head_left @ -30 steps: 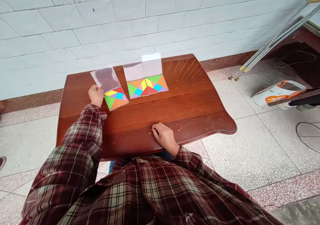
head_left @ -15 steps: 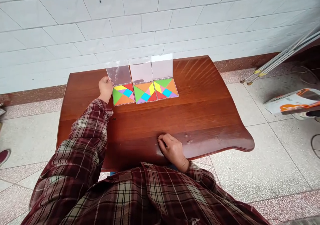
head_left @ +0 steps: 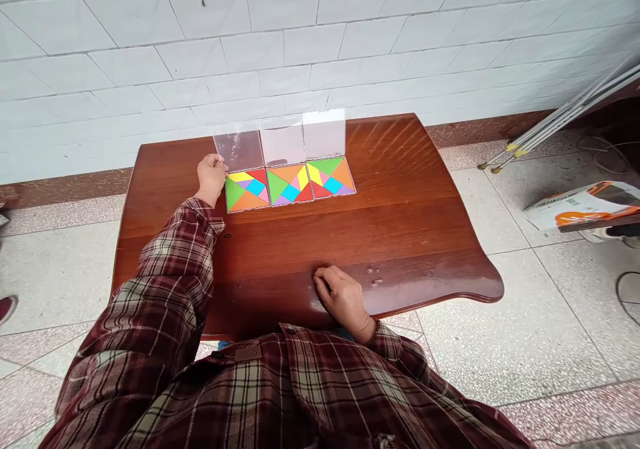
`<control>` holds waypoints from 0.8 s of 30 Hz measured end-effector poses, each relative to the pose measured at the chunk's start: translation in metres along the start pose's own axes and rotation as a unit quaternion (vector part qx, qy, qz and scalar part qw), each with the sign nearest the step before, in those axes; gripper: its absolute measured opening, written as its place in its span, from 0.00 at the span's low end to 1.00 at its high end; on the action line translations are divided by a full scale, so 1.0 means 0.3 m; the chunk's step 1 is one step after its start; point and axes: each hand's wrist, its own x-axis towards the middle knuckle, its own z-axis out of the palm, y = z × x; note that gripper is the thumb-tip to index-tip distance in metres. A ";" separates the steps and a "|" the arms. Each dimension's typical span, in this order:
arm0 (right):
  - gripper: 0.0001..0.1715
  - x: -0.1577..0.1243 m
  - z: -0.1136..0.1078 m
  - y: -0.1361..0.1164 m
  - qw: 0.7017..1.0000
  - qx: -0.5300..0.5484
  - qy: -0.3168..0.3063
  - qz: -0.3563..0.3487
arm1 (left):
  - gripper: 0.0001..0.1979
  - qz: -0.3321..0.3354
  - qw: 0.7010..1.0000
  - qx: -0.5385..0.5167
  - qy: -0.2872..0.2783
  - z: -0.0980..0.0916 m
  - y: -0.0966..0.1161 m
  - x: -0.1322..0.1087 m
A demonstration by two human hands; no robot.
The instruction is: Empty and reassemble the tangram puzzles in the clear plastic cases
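Observation:
Three square tangram cases stand side by side on the wooden table, their clear lids raised at the back. Triangles, squares and other coloured pieces fill the left tangram case [head_left: 247,190], the middle tangram case [head_left: 290,184] and the right tangram case [head_left: 331,176]. My left hand [head_left: 212,173] is closed at the left case's back left corner, by the hinge of its clear lid [head_left: 239,148]; the fingertips are partly hidden. Close to the table's front edge, my right hand [head_left: 344,297] rests loosely curled on the wood, with nothing seen in it.
The brown table [head_left: 400,216] stands against a white tiled wall [head_left: 280,9]. Crutches [head_left: 550,119] lean at the right. A white and orange bag [head_left: 575,206] sits beyond the table's right side, and a shoe [head_left: 7,308] shows at the far left.
The view has shifted very slightly. Both hands and the tangram cases keep the same places.

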 end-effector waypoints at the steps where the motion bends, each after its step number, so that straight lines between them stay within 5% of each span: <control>1: 0.12 0.000 0.001 0.000 1.000 0.001 0.001 -0.001 | 0.10 -0.003 1.000 0.002 0.002 0.000 0.002 -0.001; 16: 0.12 0.003 0.016 0.014 0.999 0.019 -0.022 0.017 | 0.09 -0.024 0.998 -0.007 0.056 -0.047 0.010 -0.042; 20: 0.11 0.014 0.018 0.017 0.998 0.019 -0.042 0.029 | 0.08 -0.019 0.998 -0.004 0.054 -0.093 0.005 -0.142; 24: 0.11 0.026 0.021 0.014 0.997 0.020 -0.053 0.044 | 0.06 0.020 0.998 0.038 -0.040 -0.107 -0.025 -0.319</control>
